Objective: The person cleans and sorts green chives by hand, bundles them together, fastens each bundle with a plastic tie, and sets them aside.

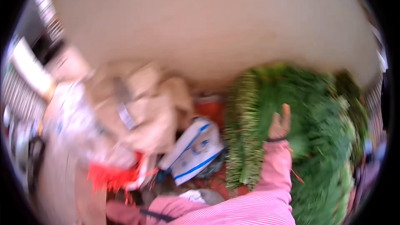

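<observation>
My right hand (280, 124), in a pink sleeve with a dark band at the wrist, reaches out over a large pile of feathery leafy greens (316, 112). Its fingers are stretched and apart, and nothing shows in them. Whether it touches the leaves I cannot tell. Cut stem ends (249, 133) of the greens line up along the pile's left side. A thin red string (296, 176) lies near my forearm. My left hand does not show; pink cloth (129, 212) fills the bottom edge.
A crumpled brown sack (150, 112) lies left of centre, with a blurred dark, long object (123, 96) on it. Beside it are a white-and-blue bag (196, 150) and a bunch of red strings (110, 177). Clear plastic (79, 116) lies further left. A beige wall-like surface (208, 21) stands behind.
</observation>
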The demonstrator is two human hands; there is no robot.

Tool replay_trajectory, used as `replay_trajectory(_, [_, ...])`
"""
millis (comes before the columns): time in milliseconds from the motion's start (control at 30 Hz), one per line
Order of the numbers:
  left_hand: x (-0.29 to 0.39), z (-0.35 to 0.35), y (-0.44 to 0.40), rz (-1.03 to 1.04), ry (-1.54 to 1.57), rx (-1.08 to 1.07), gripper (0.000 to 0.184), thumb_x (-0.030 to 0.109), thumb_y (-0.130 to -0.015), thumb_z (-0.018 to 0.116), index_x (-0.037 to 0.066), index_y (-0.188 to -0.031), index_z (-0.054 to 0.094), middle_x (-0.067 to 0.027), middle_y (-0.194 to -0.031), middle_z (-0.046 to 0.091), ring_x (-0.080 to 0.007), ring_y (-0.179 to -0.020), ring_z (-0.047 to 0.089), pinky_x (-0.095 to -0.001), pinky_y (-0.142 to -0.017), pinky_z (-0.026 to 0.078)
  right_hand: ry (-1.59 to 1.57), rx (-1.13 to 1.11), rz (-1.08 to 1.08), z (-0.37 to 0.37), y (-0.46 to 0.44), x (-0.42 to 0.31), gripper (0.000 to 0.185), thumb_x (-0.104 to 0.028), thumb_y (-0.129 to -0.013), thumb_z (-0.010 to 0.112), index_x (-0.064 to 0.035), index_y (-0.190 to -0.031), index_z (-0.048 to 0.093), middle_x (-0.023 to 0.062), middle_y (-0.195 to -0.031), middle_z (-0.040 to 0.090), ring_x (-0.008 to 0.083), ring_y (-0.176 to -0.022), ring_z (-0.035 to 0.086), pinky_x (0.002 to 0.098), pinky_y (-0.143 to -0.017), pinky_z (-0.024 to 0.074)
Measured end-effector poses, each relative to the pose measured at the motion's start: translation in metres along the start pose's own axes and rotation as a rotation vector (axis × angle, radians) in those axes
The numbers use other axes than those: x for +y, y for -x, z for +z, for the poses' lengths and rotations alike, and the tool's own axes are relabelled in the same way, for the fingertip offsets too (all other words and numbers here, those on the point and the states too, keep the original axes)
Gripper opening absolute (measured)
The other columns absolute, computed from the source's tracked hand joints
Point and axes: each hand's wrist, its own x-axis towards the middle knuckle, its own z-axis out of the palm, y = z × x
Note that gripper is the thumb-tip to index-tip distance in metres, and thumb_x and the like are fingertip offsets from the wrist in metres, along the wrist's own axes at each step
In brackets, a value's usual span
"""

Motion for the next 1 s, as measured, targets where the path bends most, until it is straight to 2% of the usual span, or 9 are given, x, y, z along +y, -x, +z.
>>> replay_trajectory(100, [0.001,0.004,0.074,-0.093,-0.068,-0.001,0.045,0.023,-0.069,0.064,-0.003,-0.104,0.052,-0.0095,-0.080,0.059,-0.0158,-0.066,0.054,-0.0276,-0.058,0.045,-0.255,-0.285,-0.006,0.031,0.040,-0.097,0.037,0.004,-0.079,0.045,0.0015,-0.116,0.045,0.0124,-0.116,0.049,0.0209,-0.107,0.046,0.0305,-0.093,0.0333])
replay_trajectory(167, [-0.038,0.004,0.092,-0.065,-0.072,0.027,0.047,0.023,-0.069,0.065,-0.005,-0.105,0.052,-0.0081,-0.078,0.059,-0.0152,-0.067,0.055,-0.0270,-0.062,0.046,-0.297,-0.451,-0.006,0.044,0.067,-0.126,0.034,0.005,-0.079,0.045,0.0022,-0.113,0.048,0.0135,-0.111,0.052,0.0213,-0.102,0.049,0.0302,-0.089,0.0363])
replay_trajectory(200, [-0.053,0.007,0.101,-0.071,0.073,0.023,0.050,0.019,-0.069,0.065,-0.005,-0.109,0.048,-0.0077,-0.079,0.058,-0.0143,-0.068,0.055,-0.0257,-0.064,0.046,-0.333,-0.553,-0.084,0.054,0.082,-0.136,0.031,0.004,-0.079,0.046,0.0021,-0.111,0.050,0.0136,-0.109,0.054,0.0213,-0.100,0.051,0.0300,-0.088,0.0375])
replay_trajectory(333, [-0.052,0.028,0.157,-0.176,0.180,0.041,0.052,0.012,-0.070,0.065,-0.005,-0.114,0.043,-0.0073,-0.082,0.057,-0.0127,-0.070,0.054,-0.0239,-0.065,0.045,-0.499,-0.899,-0.232,0.091,0.121,-0.185,0.023,0.003,-0.076,0.053,-0.0003,-0.099,0.057,0.0125,-0.097,0.059,0.0220,-0.092,0.055,0.0298,-0.083,0.0407])
replay_trajectory(433, [-0.107,0.039,0.169,-0.200,0.290,0.037,0.050,0.009,-0.071,0.063,-0.006,-0.114,0.042,-0.0046,-0.080,0.057,-0.0108,-0.068,0.053,-0.0230,-0.064,0.045,-0.467,-1.023,-0.431,0.122,0.140,-0.228,0.018,0.000,-0.074,0.058,-0.0008,-0.092,0.060,0.0123,-0.089,0.060,0.0210,-0.084,0.057,0.0289,-0.076,0.0426])
replay_trajectory(667, [-0.118,0.065,0.252,-0.264,0.361,0.012,0.050,0.005,-0.073,0.058,-0.008,-0.116,0.037,-0.0013,-0.076,0.056,-0.0083,-0.065,0.050,-0.0211,-0.065,0.043,-0.640,-1.333,-0.416,0.167,0.211,-0.275,0.020,0.004,-0.067,0.064,-0.0046,-0.085,0.064,0.0075,-0.073,0.058,0.0161,-0.066,0.056,0.0236,-0.058,0.0432])
replay_trajectory(767, [-0.144,0.074,0.281,-0.339,0.292,0.064,0.048,0.003,-0.073,0.058,-0.007,-0.116,0.039,-0.0008,-0.076,0.056,-0.0081,-0.065,0.050,-0.0205,-0.065,0.042,-0.659,-1.491,-0.514,0.166,0.236,-0.286,0.020,-0.001,-0.068,0.065,-0.0061,-0.087,0.064,0.0074,-0.069,0.056,0.0154,-0.061,0.054,0.0250,-0.056,0.0431])
replay_trajectory(900, [-0.171,0.086,0.318,-0.404,0.458,0.090,0.052,0.006,-0.072,0.061,-0.004,-0.119,0.039,0.0003,-0.076,0.054,-0.0075,-0.067,0.050,-0.0196,-0.065,0.042,-0.593,-1.646,-0.519,0.151,0.259,-0.296,0.025,-0.009,-0.067,0.068,-0.0069,-0.091,0.062,0.0075,-0.067,0.056,0.0158,-0.061,0.054,0.0256,-0.056,0.0435])
replay_trajectory(1000, [-0.186,0.095,0.342,-0.450,0.509,0.098,0.052,0.005,-0.072,0.061,-0.005,-0.118,0.039,-0.0001,-0.076,0.054,-0.0075,-0.067,0.050,-0.0192,-0.065,0.042,-0.479,-1.625,-0.457,0.135,0.271,-0.294,0.045,-0.026,-0.061,0.075,-0.0043,-0.097,0.057,0.0079,-0.067,0.056,0.0177,-0.061,0.055,0.0268,-0.056,0.0444])
